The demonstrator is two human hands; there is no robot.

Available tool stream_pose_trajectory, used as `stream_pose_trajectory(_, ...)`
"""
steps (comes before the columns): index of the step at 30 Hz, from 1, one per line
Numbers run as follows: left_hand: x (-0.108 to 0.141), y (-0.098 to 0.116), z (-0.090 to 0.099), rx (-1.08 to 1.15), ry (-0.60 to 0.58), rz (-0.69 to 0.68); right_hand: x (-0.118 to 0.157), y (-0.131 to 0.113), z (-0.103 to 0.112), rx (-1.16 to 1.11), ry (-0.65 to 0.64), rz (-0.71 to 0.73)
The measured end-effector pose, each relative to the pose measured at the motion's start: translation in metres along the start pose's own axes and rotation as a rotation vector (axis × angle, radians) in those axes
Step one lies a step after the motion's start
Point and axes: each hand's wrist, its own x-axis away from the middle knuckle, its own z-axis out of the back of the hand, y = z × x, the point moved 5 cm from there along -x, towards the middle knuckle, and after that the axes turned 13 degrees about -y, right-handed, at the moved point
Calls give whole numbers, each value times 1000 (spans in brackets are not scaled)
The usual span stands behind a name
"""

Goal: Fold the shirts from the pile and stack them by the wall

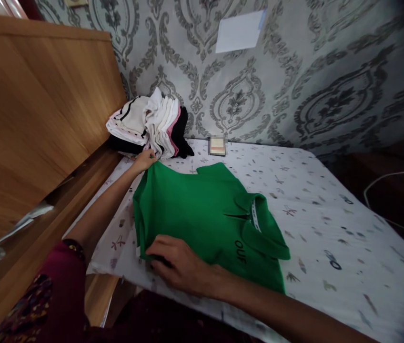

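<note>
A green collared shirt (191,205) with dark lettering lies on the white patterned sheet, its collar toward the right. My left hand (145,161) pinches the far corner of the shirt's hem, close to the stacked clothes. Lower down, my right hand (178,262) has its fingers closed on the near corner of the same hem. Between the two hands the hem edge is slightly raised and creased.
Folded clothes (162,121) in white, pink and black are piled against the wall. A small blurred box (217,146) stands by the wall. On the left rises a wooden panel (45,100). A white cable (384,177) hangs at the right.
</note>
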Motion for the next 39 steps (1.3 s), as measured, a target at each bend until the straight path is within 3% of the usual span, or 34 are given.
stream_pose_trajectory(3, 5, -8, -13, -18, -38, 42, -4, -7, -13, 179, -249, 16)
stream_pose_trajectory(6, 20, -15, -22, -6, -85, 86, -3, -10, -14, 241, -327, 39)
stream_pose_trajectory(11, 59, -21, -12, -28, -55, 158, -6, -6, -11, 247, -286, -24)
stream_pose_trajectory(14, 95, -25, -1, -211, -17, 165, -11, -3, -16, 304, -275, -97)
stream_pose_trajectory(18, 147, -37, -5, -401, -175, 177, -17, 8, -11, 159, -146, -155)
stream_pose_trajectory(21, 174, -39, -19, -221, -346, 128, -27, 28, 9, 114, 38, -220)
stream_pose_trajectory(24, 185, -30, -32, 65, -450, 42, -48, 53, 35, 234, 117, -290)
stream_pose_trajectory(27, 185, -16, -38, 172, -488, -27, -75, 80, 58, 380, 69, -421)
stream_pose_trajectory(30, 187, -1, -41, 91, -482, -164, -98, 102, 73, 446, 34, -482)
stream_pose_trajectory(34, 201, 19, -46, -123, -494, -355, -114, 119, 78, 476, 71, -473)
stream_pose_trajectory(39, 222, 27, -51, -269, -654, -243, -117, 128, 72, 504, 134, -466)
